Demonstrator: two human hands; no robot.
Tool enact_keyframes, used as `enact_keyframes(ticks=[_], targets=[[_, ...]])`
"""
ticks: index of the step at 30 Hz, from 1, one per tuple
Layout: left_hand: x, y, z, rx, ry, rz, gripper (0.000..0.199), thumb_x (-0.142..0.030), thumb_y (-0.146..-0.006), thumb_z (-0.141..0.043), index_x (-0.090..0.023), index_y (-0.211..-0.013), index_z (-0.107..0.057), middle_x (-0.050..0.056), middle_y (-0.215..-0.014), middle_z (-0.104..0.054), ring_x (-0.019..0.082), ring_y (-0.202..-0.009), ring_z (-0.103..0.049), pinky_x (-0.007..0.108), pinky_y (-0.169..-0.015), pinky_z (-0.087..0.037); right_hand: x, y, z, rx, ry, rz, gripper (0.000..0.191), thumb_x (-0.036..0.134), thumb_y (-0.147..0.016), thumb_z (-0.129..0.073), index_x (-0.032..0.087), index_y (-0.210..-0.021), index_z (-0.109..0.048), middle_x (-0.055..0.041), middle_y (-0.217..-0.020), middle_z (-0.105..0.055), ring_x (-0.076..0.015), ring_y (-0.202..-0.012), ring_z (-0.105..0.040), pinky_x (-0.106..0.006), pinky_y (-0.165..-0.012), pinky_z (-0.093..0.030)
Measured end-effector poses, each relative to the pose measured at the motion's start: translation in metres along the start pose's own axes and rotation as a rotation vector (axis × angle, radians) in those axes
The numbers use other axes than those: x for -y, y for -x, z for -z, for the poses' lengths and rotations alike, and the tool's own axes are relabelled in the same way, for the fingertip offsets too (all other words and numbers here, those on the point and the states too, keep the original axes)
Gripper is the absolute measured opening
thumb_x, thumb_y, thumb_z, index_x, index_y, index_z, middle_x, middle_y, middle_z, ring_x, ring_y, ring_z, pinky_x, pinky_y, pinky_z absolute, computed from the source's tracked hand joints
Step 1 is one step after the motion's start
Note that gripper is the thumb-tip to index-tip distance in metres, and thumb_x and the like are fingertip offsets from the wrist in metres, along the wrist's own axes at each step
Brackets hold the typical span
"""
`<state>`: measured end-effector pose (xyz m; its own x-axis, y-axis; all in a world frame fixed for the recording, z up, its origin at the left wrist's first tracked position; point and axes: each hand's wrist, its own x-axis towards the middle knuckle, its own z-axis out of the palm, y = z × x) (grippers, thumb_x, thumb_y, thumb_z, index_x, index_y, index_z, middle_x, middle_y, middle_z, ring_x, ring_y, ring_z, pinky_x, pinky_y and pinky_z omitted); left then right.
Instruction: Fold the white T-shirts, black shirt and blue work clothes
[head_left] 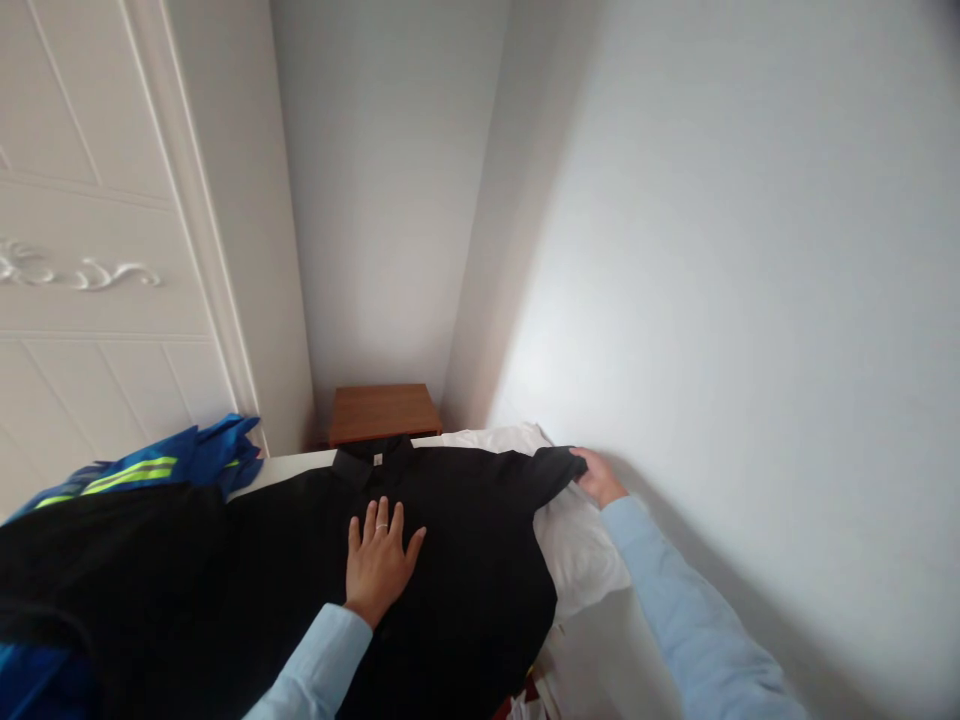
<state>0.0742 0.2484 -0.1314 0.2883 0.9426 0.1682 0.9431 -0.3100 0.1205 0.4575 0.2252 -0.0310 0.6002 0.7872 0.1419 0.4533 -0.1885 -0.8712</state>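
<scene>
My right hand (598,478) grips the sleeve end of the black shirt (465,540), likely light and limp; my open left hand (380,560) presses its front flat.

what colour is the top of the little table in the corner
Reddish brown, seen in the head view.

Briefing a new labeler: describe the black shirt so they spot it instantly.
In front of the brown stand in the corner, a black shirt lies spread out, collar toward the stand. The left hand lies on it; the right hand holds a sleeve end. Unlike the blue clothes with yellow stripes at left, it is plain black, with a small pale label at the collar.
</scene>
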Motion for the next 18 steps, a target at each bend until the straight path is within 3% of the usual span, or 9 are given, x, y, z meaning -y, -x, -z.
enact_keyframes(ticks=[2, 4, 6, 8, 13, 18], targets=[[0.0, 0.0, -0.001, 0.004, 0.003, -0.003, 0.071, -0.058, -0.098, -0.032, -0.012, -0.15, -0.048, 0.019, -0.158, -0.039, 0.036, -0.15, -0.028, 0.057, -0.121, -0.022, 0.021, 0.017, -0.018, 0.05, -0.045, 0.076, 0.035, 0.05, -0.08, -0.063, 0.016, -0.083, -0.069, -0.01, -0.09, -0.073, -0.026, -0.094, -0.066, -0.037, -0.081, -0.054], [0.0, 0.0, -0.001, 0.004, 0.011, -0.008, 0.071, -0.057, -0.098, -0.032, -0.011, -0.15, -0.048, 0.019, -0.158, -0.039, 0.036, -0.15, -0.028, 0.057, -0.121, -0.021, 0.041, 0.044, -0.038, 0.251, -0.064, 0.27, 0.033, 0.048, -0.075, -0.073, 0.02, -0.091, -0.073, -0.0083, -0.106, -0.074, -0.026, -0.106, -0.065, -0.039, -0.096, -0.051], [-0.001, 0.001, 0.0, -0.013, 0.021, -0.011, 0.069, -0.056, -0.098, -0.034, -0.011, -0.149, -0.049, 0.019, -0.157, -0.039, 0.037, -0.15, -0.03, 0.056, -0.121, -0.022, 0.057, 0.075, -0.053, 0.519, -0.037, 0.556, 0.027, 0.042, -0.079, -0.075, 0.023, -0.099, -0.075, -0.0077, -0.123, -0.07, -0.025, -0.117, -0.063, -0.041, -0.107, -0.046], [-0.001, 0.002, 0.0, -0.038, 0.03, -0.014, 0.066, -0.052, -0.098, -0.036, -0.011, -0.148, -0.05, 0.019, -0.157, -0.04, 0.037, -0.149, -0.031, 0.057, -0.121, -0.023, 0.066, 0.101, -0.063, 0.623, 0.003, 0.719, 0.022, 0.038, -0.089, -0.068, 0.025, -0.105, -0.074, -0.0082, -0.129, -0.068, -0.0235, -0.121, -0.062, -0.042, -0.11, -0.045], [-0.001, 0.004, 0.002, -0.022, 0.038, -0.032, 0.06, -0.034, -0.095, -0.041, -0.01, -0.149, -0.049, 0.02, -0.158, -0.038, 0.037, -0.149, -0.031, 0.059, -0.121, -0.022, 0.044, 0.124, -0.071, 0.581, 0.104, 0.609, 0.021, 0.032, -0.092, -0.062, 0.023, -0.106, -0.073, -0.0099, -0.127, -0.068, -0.024, -0.121, -0.063, -0.043, -0.11, -0.047], [0.001, 0.003, 0.003, -0.037, 0.058, -0.027, 0.055, -0.031, -0.099, -0.029, -0.014, -0.146, -0.054, 0.016, -0.157, -0.042, 0.034, -0.149, -0.032, 0.057, -0.121, -0.024, -0.004, 0.131, -0.072, 0.564, 0.33, 0.521, 0.046, 0.025, -0.086, -0.063, 0.023, -0.131, -0.064, -0.0117, -0.149, -0.053, -0.0281, -0.138, -0.049, -0.051, -0.119, -0.037]])
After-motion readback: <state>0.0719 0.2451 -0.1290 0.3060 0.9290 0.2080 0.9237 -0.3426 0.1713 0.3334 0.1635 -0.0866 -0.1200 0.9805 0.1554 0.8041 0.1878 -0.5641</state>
